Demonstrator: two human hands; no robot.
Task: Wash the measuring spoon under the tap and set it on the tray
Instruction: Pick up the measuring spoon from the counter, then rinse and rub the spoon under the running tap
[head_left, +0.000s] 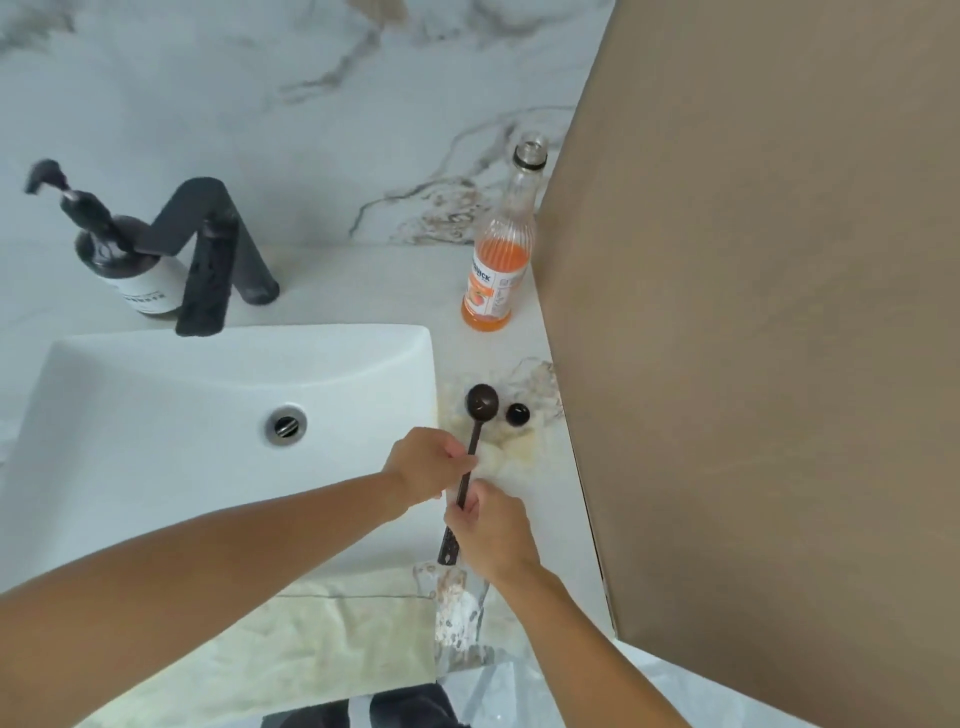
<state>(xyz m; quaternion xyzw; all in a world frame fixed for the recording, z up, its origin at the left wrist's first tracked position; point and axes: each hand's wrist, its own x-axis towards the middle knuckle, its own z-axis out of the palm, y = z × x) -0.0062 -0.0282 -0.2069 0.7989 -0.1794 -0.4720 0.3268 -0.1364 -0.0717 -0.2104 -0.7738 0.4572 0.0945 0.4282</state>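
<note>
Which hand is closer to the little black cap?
The right hand seems slightly closer to the black cap, sitting below it on the spoon handle. The left hand grips the handle further left, by the sink edge.

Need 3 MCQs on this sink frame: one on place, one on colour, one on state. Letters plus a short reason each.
1. Where is the measuring spoon?
A. Over the counter right of the sink
B. Under the tap
C. Inside the basin

2. What colour is the liquid in the bottle?
A. Green
B. Orange
C. Clear

3. What state is the bottle's top in?
A. Capped
B. Corked
C. Uncapped

Answers:
1 A: the spoon's bowl lies right of the sink rim, beside a small black cap, with the left hand and right hand both on its handle.
2 B: the lower part of the bottle shows orange.
3 C: the bare neck ends in an open mouth.
</note>
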